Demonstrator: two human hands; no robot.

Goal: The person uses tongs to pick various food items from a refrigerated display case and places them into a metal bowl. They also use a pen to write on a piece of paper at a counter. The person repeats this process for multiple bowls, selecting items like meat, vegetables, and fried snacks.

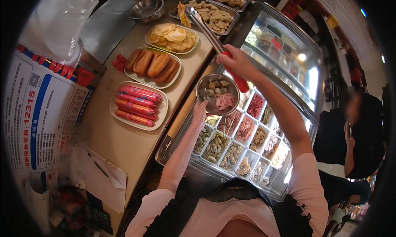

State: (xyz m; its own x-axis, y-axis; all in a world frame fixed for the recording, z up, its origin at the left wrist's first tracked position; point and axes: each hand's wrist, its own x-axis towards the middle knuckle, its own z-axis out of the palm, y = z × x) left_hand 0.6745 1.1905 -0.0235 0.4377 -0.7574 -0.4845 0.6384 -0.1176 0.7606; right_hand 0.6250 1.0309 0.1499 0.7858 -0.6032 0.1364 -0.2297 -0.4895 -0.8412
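My left hand (199,110) grips the near-left rim of a steel bowl (233,88) held over the food case. In the bowl lie several small shellfish (215,87) and some pink raw meat (225,101). My right hand (241,64) is closed around the red handles of metal tongs (210,36). The tongs reach away to the far left, their tips over the edge of a metal tray (227,30) of fried pieces. An orange-yellow fried piece (182,15) is right beside the tips; whether they pinch it I cannot tell.
White plates of fried eggs (173,38), browned dough sticks (152,64) and red-wrapped sausages (137,103) line the left counter. An empty steel bowl (147,9) stands behind. The case holds several tubs of raw food (245,128) and has a glass cover (284,43). Another person (348,142) stands at right.
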